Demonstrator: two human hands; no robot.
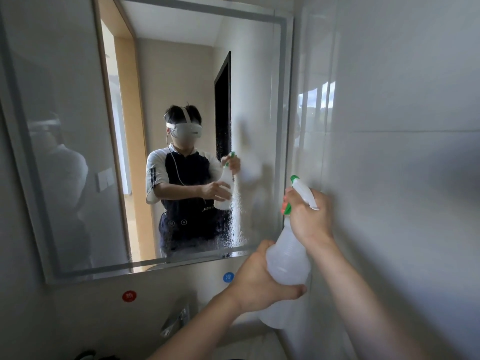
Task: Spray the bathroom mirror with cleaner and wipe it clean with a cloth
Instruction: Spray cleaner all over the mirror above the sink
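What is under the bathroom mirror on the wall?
Under the frameless bathroom mirror: a round red sticker, a round blue sticker, a chrome tap. The forearms hide the wall further right.

The scene is lit by soft daylight, which is seen reflected in the mirror (pixel 166 141) from a bright doorway at its left side. A window glare patch is thrown on the glossy wall tiles (pixel 405 157) at the right. The lower corners are left dim, and a broad soft shadow is cast across the tiles. Straight edges are bowed by wide-angle distortion near the borders. The faucet (pixel 176 319) is rendered blurred, and the mirror's lower right is clouded by droplets.
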